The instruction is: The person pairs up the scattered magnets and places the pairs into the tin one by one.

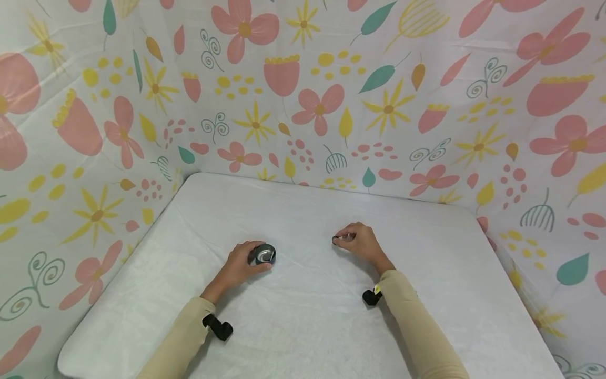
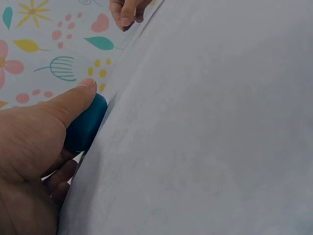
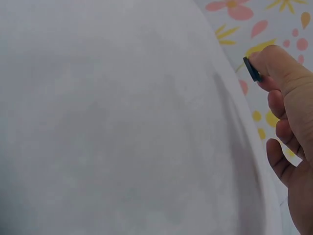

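Note:
In the head view a small round dark teal container (image 1: 265, 254) stands on the white-covered table, its silvery inside facing up. My left hand (image 1: 239, 267) grips it from the left, thumb on the near side and fingers around the far side. The left wrist view shows the smooth teal wall (image 2: 88, 125) of the container under the thumb. To the right, my right hand (image 1: 363, 243) pinches a small dark piece (image 3: 252, 69) between thumb and forefinger, over the table. It looks thin and flat, seen nearly edge-on in the right wrist view; its kind cannot be told.
A white cloth (image 1: 303, 316) covers the table, with slight creases. Floral-patterned curtains (image 1: 319, 108) hang along its back and sides. Both forearms wear beige sleeves, with a black wrist camera (image 1: 220, 327) on the left and another black camera (image 1: 371, 297) on the right.

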Demonstrator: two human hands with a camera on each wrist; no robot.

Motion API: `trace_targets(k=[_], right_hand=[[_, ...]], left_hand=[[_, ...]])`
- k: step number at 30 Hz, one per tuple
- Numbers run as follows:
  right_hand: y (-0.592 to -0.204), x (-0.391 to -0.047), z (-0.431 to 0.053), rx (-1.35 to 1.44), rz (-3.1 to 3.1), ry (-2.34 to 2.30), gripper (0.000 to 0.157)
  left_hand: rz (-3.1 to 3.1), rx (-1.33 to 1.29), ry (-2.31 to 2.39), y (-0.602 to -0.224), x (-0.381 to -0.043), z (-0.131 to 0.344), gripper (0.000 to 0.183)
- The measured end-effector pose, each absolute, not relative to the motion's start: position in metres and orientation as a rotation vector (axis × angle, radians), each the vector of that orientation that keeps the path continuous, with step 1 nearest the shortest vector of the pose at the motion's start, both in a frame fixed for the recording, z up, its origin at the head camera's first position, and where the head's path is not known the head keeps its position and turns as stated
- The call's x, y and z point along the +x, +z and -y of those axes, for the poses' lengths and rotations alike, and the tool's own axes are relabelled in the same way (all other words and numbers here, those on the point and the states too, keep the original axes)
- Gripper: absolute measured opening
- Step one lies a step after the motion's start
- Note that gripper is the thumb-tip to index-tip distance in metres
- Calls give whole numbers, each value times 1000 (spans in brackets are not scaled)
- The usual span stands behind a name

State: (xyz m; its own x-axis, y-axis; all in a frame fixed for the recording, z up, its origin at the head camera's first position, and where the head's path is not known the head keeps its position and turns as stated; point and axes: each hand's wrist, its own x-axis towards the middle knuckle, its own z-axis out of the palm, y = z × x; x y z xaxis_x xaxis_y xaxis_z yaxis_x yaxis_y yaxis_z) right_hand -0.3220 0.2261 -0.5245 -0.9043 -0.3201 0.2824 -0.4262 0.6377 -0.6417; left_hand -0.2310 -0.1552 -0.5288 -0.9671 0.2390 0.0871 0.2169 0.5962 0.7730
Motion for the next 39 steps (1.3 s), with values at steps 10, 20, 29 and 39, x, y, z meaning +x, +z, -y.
trace_targets(k=[10,20,29,39], right_hand=[[-505,-322,-205,788,2633,1106,9],[-491,-316,-170,908,2556,1263,9],[-482,-312,-131,1010,2539,1342,10],[-487,-312,-95,1124,2555,1354,8]], left_hand=[[-2791,406,1345,-529,-232,155,66],[-2787,407,1370,-529,-231,153,66],[-2808,403,1365,-529,-232,155,65],[-2783,391,1375,-530,-234,155,67]])
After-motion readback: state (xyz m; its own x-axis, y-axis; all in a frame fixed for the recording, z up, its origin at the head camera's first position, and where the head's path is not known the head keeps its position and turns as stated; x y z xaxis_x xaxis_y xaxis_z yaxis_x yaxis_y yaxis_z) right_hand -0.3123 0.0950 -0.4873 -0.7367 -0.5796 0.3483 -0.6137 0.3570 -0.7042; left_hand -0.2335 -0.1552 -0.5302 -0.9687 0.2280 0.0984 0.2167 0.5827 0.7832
